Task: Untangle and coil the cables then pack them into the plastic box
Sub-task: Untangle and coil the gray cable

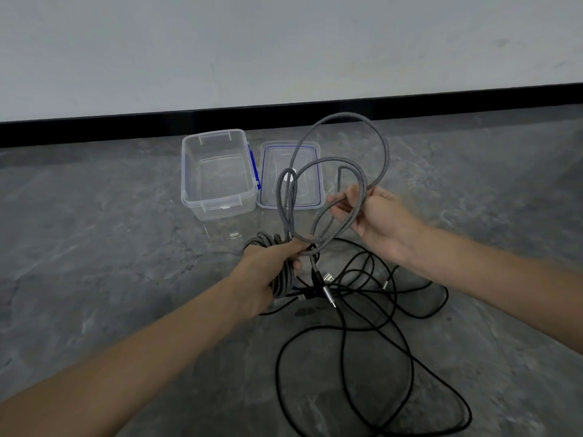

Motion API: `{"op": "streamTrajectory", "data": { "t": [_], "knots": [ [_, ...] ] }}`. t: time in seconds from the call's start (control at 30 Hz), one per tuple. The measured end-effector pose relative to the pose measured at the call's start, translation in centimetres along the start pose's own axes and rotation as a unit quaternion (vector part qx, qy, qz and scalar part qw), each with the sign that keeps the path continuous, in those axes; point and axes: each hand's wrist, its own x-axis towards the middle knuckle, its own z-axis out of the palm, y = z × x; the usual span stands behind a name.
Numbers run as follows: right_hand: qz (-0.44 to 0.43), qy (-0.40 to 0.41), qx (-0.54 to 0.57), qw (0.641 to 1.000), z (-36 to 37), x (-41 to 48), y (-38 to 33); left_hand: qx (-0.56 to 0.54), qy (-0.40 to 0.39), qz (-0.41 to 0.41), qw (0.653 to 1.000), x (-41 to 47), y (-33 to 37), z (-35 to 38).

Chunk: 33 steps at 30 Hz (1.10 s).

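Note:
My left hand [268, 272] grips a bundle of coiled grey braided cable [383, 143] at the centre of the view. Loose loops of that grey cable rise up and to the right, where my right hand [375, 216] pinches one loop between thumb and fingers. A grey plug end [326, 291] dangles below my left hand. A tangle of black cable [362, 313] lies spread on the floor under and in front of both hands. The clear plastic box [189, 171] stands open beyond the hands, with nothing inside it.
The box's clear lid [320, 187] with a blue seal lies flat to the right of the box, partly behind the grey loops. The floor is grey stone [94, 241]. A white wall with a black skirting board [126, 127] runs along the back.

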Motion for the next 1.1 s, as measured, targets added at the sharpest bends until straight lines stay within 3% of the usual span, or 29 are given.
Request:
{"op": "streamTrajectory", "data": {
  "t": [0.47, 0.77, 0.93, 1.1],
  "knots": [
    [-0.006, 0.004, 0.012, 1.0, -0.2, -0.1, 0.5, 0.014, -0.058, 0.01, 0.998, -0.3, -0.1, -0.1],
    [0.022, 0.028, 0.039, 0.999, 0.3, 0.2, -0.9, 0.008, 0.024, 0.026, 0.999, 0.2, -0.3, -0.3],
    [0.048, 0.015, 0.075, 0.996, 0.5, -0.5, -0.6, 0.032, -0.027, 0.01, 0.999, -0.4, -0.1, -0.4],
    [0.061, -0.019, 0.103, 0.993, 1.1, -0.6, -0.7, 0.01, -0.113, 0.044, 0.993, -1.0, -0.4, 0.3]
  ]
}}
